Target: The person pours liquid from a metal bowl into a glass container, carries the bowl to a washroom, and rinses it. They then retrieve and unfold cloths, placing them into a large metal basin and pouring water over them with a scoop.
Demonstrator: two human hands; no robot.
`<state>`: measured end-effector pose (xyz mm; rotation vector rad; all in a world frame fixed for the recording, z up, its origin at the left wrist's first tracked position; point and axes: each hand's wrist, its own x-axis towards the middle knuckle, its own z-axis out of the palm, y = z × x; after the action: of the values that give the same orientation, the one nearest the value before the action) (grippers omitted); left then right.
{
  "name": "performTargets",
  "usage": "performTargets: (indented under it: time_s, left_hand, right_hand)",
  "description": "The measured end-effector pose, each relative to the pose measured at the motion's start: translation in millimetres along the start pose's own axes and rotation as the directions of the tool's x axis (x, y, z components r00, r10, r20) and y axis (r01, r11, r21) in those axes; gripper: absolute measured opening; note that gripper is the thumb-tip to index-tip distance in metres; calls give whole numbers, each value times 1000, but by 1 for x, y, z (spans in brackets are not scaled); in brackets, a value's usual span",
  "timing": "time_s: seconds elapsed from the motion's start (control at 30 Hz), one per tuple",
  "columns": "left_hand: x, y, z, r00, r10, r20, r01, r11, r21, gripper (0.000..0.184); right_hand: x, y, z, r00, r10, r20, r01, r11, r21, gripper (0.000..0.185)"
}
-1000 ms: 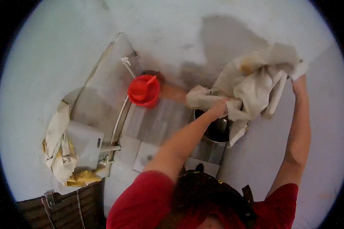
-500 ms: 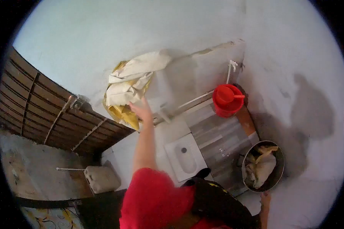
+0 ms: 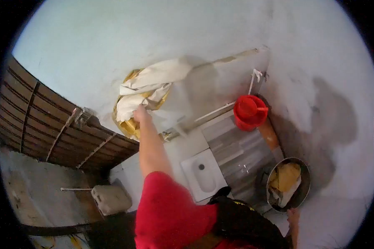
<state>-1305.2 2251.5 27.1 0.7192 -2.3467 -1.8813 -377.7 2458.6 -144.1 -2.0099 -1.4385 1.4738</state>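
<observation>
My left hand (image 3: 141, 114) reaches far forward at the end of a red sleeve, its fingers closed on the lower edge of a cream cloth (image 3: 131, 103). That cloth lies bunched with yellow fabric (image 3: 131, 129) against the wall. Low at the right, my right hand (image 3: 293, 216) has its fingers at the near rim of a round metal basin (image 3: 306, 182) and grips it. Inside the basin sit a crumpled yellow cloth (image 3: 286, 176) and a pale cloth (image 3: 291, 194). What lies beneath the bunched cloth is hidden.
A squat toilet (image 3: 203, 174) is set in the floor below my arm. Beyond it stands a red bucket (image 3: 253, 120) with a red dipper (image 3: 248, 106), near a white tap pipe (image 3: 252, 81). A plastic jerrycan (image 3: 111, 198) and a ribbed brown door (image 3: 50, 120) are to the left.
My left hand has moved slightly left and closed on the cream cloth. In the basin, yellow cloth now covers more of the pale one. The view has shifted a little.
</observation>
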Motion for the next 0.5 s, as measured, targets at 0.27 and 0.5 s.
performTargets:
  time_s: [0.27,0.5]
  left_hand:
    - [-199,-37,-19,702,609,369,-676,733,78,17]
    - [-362,-20,-25,671,479,566,-496,857,-137,31]
  right_hand:
    - [1,-120,101,927,-277,251,331,920,-208,39]
    - [-78,-366,269,570,-346,745,1,907,421,73]
